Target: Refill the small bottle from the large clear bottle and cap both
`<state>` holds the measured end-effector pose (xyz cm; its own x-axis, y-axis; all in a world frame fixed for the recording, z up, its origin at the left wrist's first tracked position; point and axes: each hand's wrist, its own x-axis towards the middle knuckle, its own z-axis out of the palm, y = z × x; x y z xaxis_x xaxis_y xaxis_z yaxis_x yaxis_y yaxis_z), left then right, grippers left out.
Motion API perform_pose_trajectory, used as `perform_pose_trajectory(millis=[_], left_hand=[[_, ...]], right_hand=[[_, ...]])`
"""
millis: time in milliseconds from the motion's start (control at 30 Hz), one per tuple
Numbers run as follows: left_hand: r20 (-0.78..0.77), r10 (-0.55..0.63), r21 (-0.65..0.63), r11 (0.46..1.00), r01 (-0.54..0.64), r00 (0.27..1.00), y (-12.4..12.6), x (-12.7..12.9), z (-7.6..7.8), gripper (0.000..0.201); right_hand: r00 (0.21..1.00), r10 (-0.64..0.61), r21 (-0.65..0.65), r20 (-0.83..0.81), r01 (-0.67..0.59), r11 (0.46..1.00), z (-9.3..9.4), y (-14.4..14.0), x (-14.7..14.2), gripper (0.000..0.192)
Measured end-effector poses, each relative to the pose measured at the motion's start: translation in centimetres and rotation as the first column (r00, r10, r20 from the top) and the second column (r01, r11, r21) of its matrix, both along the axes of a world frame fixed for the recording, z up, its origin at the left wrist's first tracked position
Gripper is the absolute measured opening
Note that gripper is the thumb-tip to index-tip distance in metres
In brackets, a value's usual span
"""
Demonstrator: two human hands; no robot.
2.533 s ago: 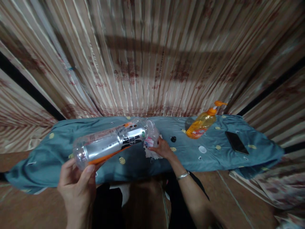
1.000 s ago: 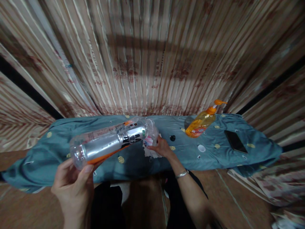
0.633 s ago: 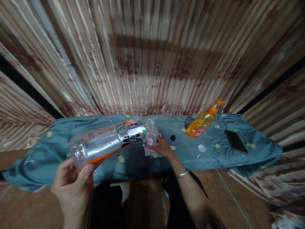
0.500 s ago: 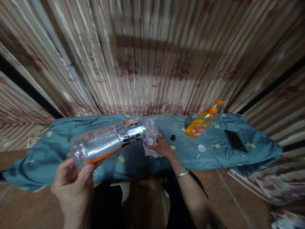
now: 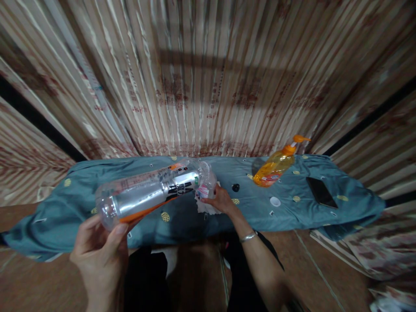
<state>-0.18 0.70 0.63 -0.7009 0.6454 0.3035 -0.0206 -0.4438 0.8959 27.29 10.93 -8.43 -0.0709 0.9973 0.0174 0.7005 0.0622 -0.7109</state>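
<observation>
My left hand (image 5: 102, 253) grips the base end of a large clear plastic bottle (image 5: 149, 193) with a silver and orange label. The bottle lies nearly level in the air, its neck pointing right. That neck meets a small clear plastic container (image 5: 206, 180) with a pink and blue label; whether the two touch inside is hard to make out. Around the small container's right side my right hand (image 5: 221, 199) is closed, a bangle on its wrist. Under it lies a white piece of paper or cloth (image 5: 208, 208). Any liquid in the large bottle cannot be made out.
A pump bottle of orange liquid (image 5: 274, 169) stands to the right on the teal patterned cloth (image 5: 182, 223). A small black cap (image 5: 235, 187), a white disc (image 5: 275, 202) and a dark phone (image 5: 321, 192) lie nearby. Behind hangs a striped curtain (image 5: 201, 86).
</observation>
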Motion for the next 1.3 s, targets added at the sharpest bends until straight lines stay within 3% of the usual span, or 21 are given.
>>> perform_pose_trajectory(millis=[1300], left_hand=[[0.025,-0.017,0.008,1.0,0.017,1.0,0.03,0.05,0.04,0.04]], right_hand=[[1.0,-0.007,-0.008,-0.023,0.006,1.0,0.39,-0.14,-0.07,0.062]])
